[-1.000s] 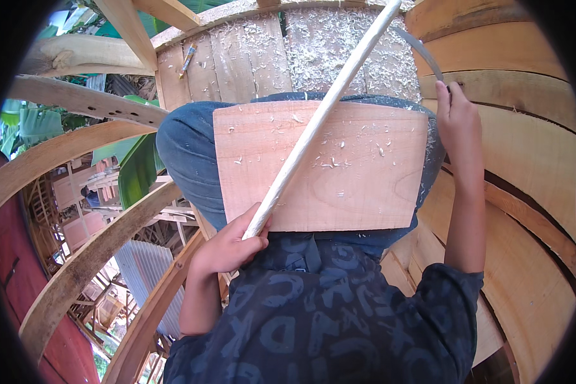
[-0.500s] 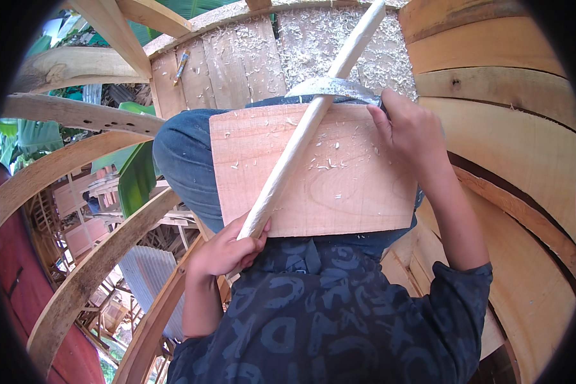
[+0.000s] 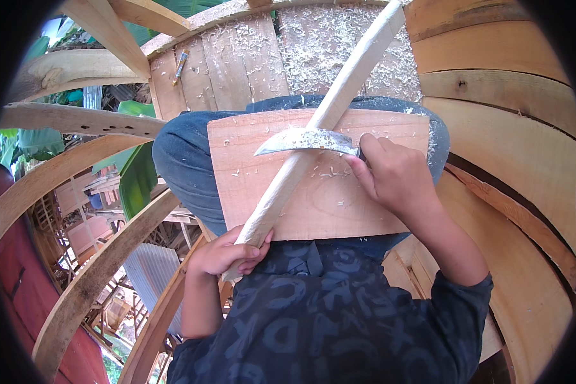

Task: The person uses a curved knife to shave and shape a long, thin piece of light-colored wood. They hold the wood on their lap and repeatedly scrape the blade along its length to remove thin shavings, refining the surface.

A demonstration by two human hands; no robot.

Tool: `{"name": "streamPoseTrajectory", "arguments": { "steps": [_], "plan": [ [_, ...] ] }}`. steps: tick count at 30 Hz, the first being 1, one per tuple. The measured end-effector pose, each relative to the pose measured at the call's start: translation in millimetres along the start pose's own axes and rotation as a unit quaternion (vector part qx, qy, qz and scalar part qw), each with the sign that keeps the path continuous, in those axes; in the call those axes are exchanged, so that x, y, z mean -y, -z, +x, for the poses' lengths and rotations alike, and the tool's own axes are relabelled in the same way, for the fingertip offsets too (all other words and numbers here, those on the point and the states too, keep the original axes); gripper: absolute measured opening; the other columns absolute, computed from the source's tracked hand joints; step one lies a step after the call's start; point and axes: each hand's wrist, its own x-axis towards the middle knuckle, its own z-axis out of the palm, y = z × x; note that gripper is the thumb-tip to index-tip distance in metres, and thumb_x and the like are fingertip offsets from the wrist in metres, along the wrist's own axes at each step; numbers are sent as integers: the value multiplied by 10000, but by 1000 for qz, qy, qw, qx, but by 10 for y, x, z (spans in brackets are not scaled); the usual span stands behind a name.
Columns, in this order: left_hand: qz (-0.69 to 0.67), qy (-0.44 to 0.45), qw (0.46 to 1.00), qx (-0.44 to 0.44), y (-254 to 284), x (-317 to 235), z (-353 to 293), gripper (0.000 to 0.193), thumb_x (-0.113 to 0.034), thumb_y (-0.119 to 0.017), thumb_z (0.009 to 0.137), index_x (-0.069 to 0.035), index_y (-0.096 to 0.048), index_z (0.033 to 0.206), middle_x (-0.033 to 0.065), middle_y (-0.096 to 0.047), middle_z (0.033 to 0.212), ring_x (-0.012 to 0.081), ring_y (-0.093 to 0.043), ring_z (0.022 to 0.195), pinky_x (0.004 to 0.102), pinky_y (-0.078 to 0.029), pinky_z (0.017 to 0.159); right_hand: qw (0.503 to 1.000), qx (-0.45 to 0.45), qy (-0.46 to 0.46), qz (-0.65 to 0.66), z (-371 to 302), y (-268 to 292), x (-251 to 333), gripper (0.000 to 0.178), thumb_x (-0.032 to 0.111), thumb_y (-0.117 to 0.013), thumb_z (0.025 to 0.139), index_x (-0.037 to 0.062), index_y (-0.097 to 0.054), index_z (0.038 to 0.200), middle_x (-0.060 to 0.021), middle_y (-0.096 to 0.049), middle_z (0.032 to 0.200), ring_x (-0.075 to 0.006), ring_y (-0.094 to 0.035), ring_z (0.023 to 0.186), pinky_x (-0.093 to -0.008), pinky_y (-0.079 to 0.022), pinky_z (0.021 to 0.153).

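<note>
A long pale wooden stick (image 3: 351,78) slants across a flat wooden board (image 3: 358,205) on my lap. Around the stick's near end my left hand (image 3: 227,254) is closed. My right hand (image 3: 397,173) grips the handle of a curved knife (image 3: 294,140), the handle mostly hidden by the fingers. Its light, curved blade lies across the top of the stick over the far half of the board, tip toward the left. Small shavings are scattered on the board.
Wood shavings (image 3: 320,57) cover much of the plank floor ahead, where a small wrapper-like stick (image 3: 181,66) lies. Curved planks (image 3: 512,121) wall my right side. Open wooden ribs (image 3: 102,275) stand on the left, with leaves and a corrugated sheet (image 3: 152,275) beyond.
My right hand has drawn the knife toward me along the stick, from the board's far edge to over the board. The stick's far end has shifted slightly right; my left hand keeps its hold.
</note>
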Motion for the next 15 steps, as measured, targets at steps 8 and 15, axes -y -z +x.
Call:
{"name": "streamPoseTrajectory", "arguments": {
  "steps": [8, 15],
  "plan": [
    [-129, 15, 990, 57, 56, 109, -18, 384, -164, -617, 832, -26, -427, 1135, 20, -463, 720, 71, -421, 509, 242, -358, 468, 957, -118, -242, -104, 312, 306, -1295, 431, 420, -459, 1027, 42, -583, 864, -187, -633, 672, -427, -643, 674, -498, -490, 570],
    [-135, 18, 989, 56, 4, 217, -115, 374, -169, -631, 866, -27, -433, 1149, 18, -467, 756, 66, -415, 538, 245, -373, 504, 990, -59, -123, 31, 69, 319, -393, 384, 398, -593, 971, 62, -548, 791, -146, -574, 599, -339, -596, 537, -427, -442, 493]
  ]
}}
